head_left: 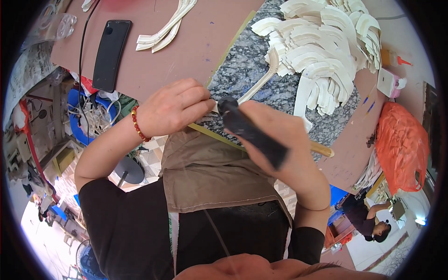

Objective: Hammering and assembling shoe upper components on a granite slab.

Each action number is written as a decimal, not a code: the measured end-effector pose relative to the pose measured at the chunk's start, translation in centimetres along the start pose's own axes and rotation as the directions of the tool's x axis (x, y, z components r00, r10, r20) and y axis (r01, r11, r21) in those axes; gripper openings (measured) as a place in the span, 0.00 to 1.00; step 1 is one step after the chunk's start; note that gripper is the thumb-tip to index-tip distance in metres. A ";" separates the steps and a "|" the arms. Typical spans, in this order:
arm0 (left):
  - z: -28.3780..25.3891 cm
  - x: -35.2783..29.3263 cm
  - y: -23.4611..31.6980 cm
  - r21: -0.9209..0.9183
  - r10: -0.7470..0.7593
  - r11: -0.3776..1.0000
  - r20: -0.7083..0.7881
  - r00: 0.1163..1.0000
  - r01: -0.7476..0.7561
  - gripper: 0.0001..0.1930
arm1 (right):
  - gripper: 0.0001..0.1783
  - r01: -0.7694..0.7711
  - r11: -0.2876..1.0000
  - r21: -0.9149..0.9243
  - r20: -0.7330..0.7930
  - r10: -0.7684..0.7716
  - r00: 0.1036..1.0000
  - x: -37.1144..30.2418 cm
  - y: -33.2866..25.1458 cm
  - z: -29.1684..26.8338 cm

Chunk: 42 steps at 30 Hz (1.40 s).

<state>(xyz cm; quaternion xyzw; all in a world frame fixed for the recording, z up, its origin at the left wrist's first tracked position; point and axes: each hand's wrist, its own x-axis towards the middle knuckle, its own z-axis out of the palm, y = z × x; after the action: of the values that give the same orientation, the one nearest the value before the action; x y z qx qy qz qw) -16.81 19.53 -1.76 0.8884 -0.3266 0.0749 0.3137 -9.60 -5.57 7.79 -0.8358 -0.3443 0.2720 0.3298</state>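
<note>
My left hand (172, 109) pinches the near end of a curved cream strip (261, 81) lying on the speckled stone slab (247, 70) — my right hand (280, 135) is clamped round a black-handled tool (252, 133). Slip risk: the tool skids toward my fingertips. No containers — just a loose heap of cream pieces (326, 46).

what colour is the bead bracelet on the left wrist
Red beads with a few gold ones; the bracelet shows clearly in the head view, just behind the left hand.
</note>
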 end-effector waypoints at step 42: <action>-2.9 1.3 -6.6 0.424 -0.301 0.751 -0.462 0.834 0.506 0.18 | 0.09 -0.260 0.868 0.424 -0.516 0.467 0.718 -14.1 9.5 0.0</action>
<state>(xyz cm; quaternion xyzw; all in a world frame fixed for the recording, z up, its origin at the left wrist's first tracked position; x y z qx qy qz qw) -11.42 24.49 -2.41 0.9592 -0.0249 0.2549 0.1200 -14.51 -21.43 3.94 -0.8642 0.0017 0.1038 0.4923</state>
